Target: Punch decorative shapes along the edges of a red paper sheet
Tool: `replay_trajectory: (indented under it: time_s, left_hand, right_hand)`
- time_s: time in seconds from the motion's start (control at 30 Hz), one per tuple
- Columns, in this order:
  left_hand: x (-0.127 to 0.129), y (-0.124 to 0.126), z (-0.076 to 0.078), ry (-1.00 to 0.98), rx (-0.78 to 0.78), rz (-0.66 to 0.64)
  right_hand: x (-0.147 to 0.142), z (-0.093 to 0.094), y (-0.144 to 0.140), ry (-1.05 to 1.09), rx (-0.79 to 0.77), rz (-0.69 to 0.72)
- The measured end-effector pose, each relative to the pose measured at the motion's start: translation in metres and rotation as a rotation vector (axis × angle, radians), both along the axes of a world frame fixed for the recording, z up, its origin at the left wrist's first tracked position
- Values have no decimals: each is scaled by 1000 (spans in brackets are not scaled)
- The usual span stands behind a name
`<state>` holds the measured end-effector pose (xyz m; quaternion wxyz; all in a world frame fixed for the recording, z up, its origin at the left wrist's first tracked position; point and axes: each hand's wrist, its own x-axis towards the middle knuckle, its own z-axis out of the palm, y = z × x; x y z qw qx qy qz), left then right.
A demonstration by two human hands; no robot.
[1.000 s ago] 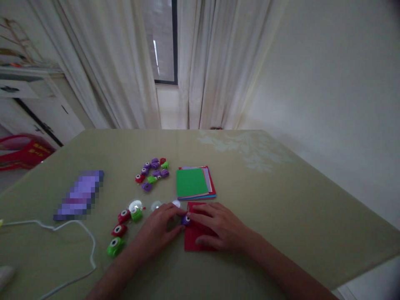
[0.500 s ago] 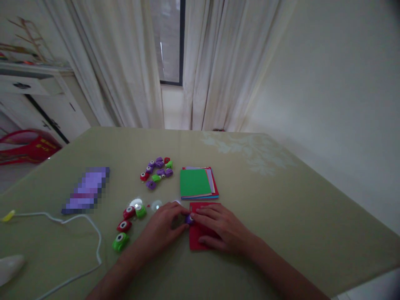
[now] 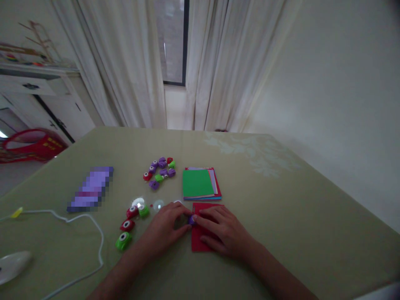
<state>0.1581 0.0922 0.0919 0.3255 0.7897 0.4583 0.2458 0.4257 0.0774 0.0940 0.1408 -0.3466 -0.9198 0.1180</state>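
1. Now, far left on the desk (image 3: 281, 208), a white cable (image 3: 93, 233) loops past a pixelated purple block (image 3: 90, 189).
2. Next come three craft punches in a row: red (image 3: 132, 212), red (image 3: 127, 225) and green (image 3: 123, 241); a cluster of small punches (image 3: 159, 171) sits farther back.
3. Left hand (image 3: 162, 231) lies palm down, fingertips meeting the small purple punch (image 3: 191, 219); whether its grip pinches it or only steadies it, I cannot tell.
4. That punch sits at the left edge of the red paper sheet (image 3: 197, 243), between both hands.
5. Right hand (image 3: 223, 231) lies flat on the sheet, fingers loosely spread, index tip touching the punch.
6. Just behind, a stack of coloured paper (image 3: 200, 183), green on top.
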Motion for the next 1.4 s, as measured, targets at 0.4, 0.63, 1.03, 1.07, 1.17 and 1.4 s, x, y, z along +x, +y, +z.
replay_trajectory:
  time_s: [0.4, 0.63, 1.03, 1.07, 1.17, 1.4]
  left_hand:
    - [-1, 0, 2, 25, -29, -32]
    - [0, 2, 2, 56, -35, -41]
    - [3, 3, 10, 99, -36, -29]
    - [3, 3, 10, 101, -37, -26]
    - [3, 3, 10, 111, -36, -27]
    - [2, 3, 8, 110, -41, -39]
  right_hand:
    - [-25, 40, 53, 219, -648, -272]
    - [-40, 47, 80, -14, -1003, -234]
    - [-53, 65, 91, -151, -1132, -251]
    - [-55, 68, 91, -179, -1124, -261]
    - [-61, 75, 90, -267, -1090, -279]
    - [-75, 87, 88, -499, -880, -214]
